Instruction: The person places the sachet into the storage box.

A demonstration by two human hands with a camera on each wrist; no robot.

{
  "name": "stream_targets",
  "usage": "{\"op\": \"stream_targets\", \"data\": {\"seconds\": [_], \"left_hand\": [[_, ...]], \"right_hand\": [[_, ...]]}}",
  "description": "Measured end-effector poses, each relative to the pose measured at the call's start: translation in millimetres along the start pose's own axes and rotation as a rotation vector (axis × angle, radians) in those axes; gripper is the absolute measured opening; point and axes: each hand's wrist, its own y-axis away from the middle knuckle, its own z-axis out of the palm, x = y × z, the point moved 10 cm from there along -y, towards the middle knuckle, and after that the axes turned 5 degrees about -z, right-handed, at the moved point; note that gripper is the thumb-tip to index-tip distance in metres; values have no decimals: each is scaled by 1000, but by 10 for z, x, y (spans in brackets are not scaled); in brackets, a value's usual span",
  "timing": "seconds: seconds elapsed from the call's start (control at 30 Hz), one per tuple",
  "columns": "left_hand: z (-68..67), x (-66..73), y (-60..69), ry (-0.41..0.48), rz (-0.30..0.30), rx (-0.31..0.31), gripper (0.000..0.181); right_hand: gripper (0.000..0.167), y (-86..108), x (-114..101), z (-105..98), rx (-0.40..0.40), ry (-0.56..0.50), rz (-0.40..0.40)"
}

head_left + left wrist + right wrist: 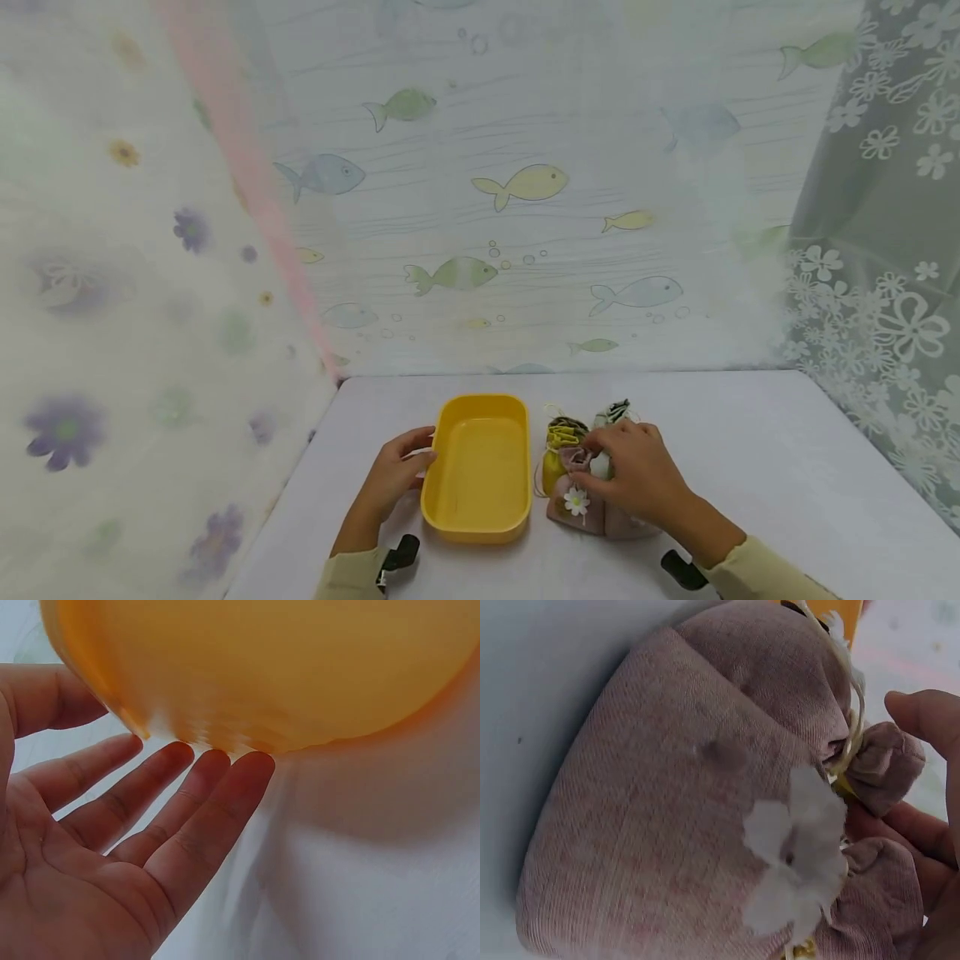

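My left hand (396, 473) is at the left side of a yellow plastic tray (427, 508), its extended fingertips touching the outer wall in the left wrist view. The thumb lies by the rim. My right hand (637, 471) is around the gathered neck of a mauve drawstring pouch (652, 817). In the right wrist view its fingers (930, 832) pass behind the neck, while the thumb tip shows slightly apart from it. A white cloth flower (810, 847) decorates the pouch front. Another mauve pouch (765, 667) lies against it.
Behind the mauve pouches stand a yellow pouch (553, 471) and a pale pouch with a dark green top (617, 410), partly hidden by my right hand. White cloth covers the table (750, 433). Fish-printed curtain (525, 250) hangs at the back.
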Motion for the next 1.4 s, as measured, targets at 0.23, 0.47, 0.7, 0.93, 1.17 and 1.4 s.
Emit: {"op": "stream_targets", "data": {"seconds": [0.23, 0.47, 0.7, 0.93, 1.17, 1.4], "left_hand": [[-20, -28, -16, 56, 2, 2, 49], [-24, -88, -61, 103, -6, 1, 47], [-17, -132, -56, 125, -16, 4, 48], [-8, -185, -9, 138, -35, 20, 49], [29, -226, 33, 141, -22, 14, 50], [57, -266, 82, 172, -34, 25, 51]], "right_hand": [[41, 1, -74, -11, 63, -25, 9], [32, -6, -104, -36, 101, -33, 9], [22, 32, -141, -106, 182, -76, -27], [21, 57, -194, -155, 210, -117, -82], [20, 82, -202, -202, 213, -145, -92], [17, 80, -224, -239, 232, -178, -110]]}}
